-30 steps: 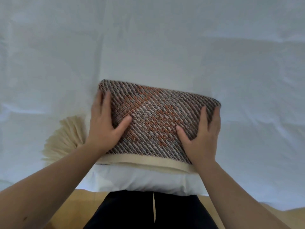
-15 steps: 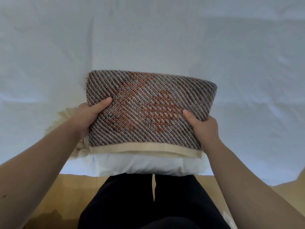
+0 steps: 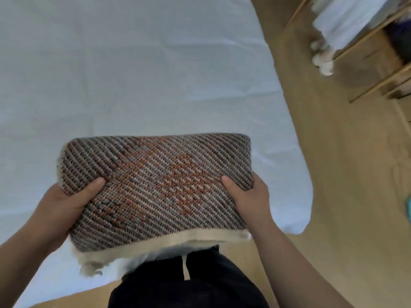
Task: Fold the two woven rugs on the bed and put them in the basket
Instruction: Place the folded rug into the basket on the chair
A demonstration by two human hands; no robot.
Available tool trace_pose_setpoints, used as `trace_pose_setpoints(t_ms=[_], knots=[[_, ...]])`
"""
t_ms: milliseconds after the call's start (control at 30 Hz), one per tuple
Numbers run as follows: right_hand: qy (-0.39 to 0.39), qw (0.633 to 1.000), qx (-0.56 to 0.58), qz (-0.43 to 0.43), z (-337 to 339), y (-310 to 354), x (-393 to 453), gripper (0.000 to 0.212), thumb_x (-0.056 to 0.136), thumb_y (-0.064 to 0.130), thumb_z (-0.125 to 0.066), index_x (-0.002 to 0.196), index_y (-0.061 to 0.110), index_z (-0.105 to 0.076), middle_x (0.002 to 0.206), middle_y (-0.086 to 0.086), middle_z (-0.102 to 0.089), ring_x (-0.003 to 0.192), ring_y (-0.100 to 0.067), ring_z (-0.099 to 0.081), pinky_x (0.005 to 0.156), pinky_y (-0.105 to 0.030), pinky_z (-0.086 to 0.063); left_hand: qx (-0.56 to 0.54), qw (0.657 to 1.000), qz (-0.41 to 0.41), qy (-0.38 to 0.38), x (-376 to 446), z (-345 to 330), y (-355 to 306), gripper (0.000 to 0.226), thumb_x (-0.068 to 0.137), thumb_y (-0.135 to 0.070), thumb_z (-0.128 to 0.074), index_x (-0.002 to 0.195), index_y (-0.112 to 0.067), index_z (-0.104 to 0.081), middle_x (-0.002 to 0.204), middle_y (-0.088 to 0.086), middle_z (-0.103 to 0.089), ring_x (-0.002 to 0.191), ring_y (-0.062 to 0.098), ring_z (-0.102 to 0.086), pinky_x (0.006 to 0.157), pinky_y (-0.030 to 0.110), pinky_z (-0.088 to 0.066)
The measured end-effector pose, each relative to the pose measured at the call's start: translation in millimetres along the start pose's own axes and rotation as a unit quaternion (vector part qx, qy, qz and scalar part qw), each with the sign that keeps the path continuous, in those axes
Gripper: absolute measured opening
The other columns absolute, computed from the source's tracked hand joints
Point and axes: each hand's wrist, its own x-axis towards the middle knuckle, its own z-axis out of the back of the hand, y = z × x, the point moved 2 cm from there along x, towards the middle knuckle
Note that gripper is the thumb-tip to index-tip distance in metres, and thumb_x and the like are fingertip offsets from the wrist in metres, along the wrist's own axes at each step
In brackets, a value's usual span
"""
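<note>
Gripping folded rug (image 3: pixel 155 190) — left hand (image 3: pixel 64 207), right hand (image 3: pixel 249 201) — now lifted off bed (image 3: pixel 133 74).

Bare forearms, dark trousers

Both forearms are uncovered to the frame's edge, with no sleeves, watch or rings showing on the left hand (image 3: pixel 64 207) or right hand (image 3: pixel 250 200); at six o'clock, plain black fabric trousers (image 3: pixel 189 285) cover the legs.

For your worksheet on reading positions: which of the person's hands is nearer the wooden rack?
Right. The right hand grips the folded rug's end on the side of the wooden rack; the left hand grips the far end.
</note>
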Motion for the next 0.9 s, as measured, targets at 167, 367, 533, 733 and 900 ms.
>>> trace_pose_setpoints(t_ms=[167,367,533,733,900], knots=[[-0.060,0.997,0.050,0.011,81,16,-34,0.036,0.075,0.040,-0.083,0.105,0.035,-0.064,0.097,0.019,-0.071,0.084,0.008,-0.066,0.069,-0.010,-0.051,0.030,0.996,-0.052,0.068,-36,-55,-59,0.104,0.022,-0.075,-0.087,0.104,-0.014,-0.071,0.100,0.001,-0.078,0.092,0.019,-0.075,0.092,0.042,-0.050],[-0.163,0.977,0.135,-0.010,212,-37,-80,0.040,0.068,0.042,-0.088,0.101,0.029,-0.070,0.092,0.015,-0.076,0.087,-0.009,-0.073,0.079,-0.032,-0.059,0.105,0.975,-0.110,0.161,-94,-192,-92,0.108,0.000,-0.083,-0.077,0.087,-0.020,-0.066,0.069,-0.014,-0.074,0.069,0.011,-0.071,0.067,0.029,-0.048],[-0.259,0.941,0.218,-0.020,351,-116,-144,0.031,0.072,0.035,-0.086,0.095,0.033,-0.066,0.084,0.016,-0.075,0.073,0.003,-0.070,0.058,-0.013,-0.052,0.169,0.941,-0.155,0.249,-160,-346,-72,0.104,0.020,-0.076,-0.086,0.100,-0.011,-0.072,0.088,0.002,-0.078,0.087,0.024,-0.073,0.081,0.040,-0.054],[-0.426,0.859,0.278,-0.061,504,-226,-253,0.031,0.072,0.039,-0.086,0.094,0.030,-0.066,0.088,0.012,-0.075,0.076,-0.004,-0.071,0.062,-0.020,-0.053,0.235,0.876,-0.159,0.390,-276,-555,-14,0.068,0.048,-0.048,-0.093,0.103,-0.012,-0.072,0.090,0.004,-0.078,0.091,0.028,-0.072,0.078,0.038,-0.054],[-0.516,0.779,0.343,-0.092,580,-300,-322,0.037,0.070,0.038,-0.088,0.099,0.025,-0.070,0.089,0.009,-0.077,0.084,-0.014,-0.074,0.080,-0.038,-0.060,0.284,0.814,-0.146,0.486,-367,-689,26,0.044,0.061,-0.034,-0.079,0.099,-0.015,-0.068,0.095,0.006,-0.074,0.091,0.028,-0.068,0.073,0.034,-0.049]])
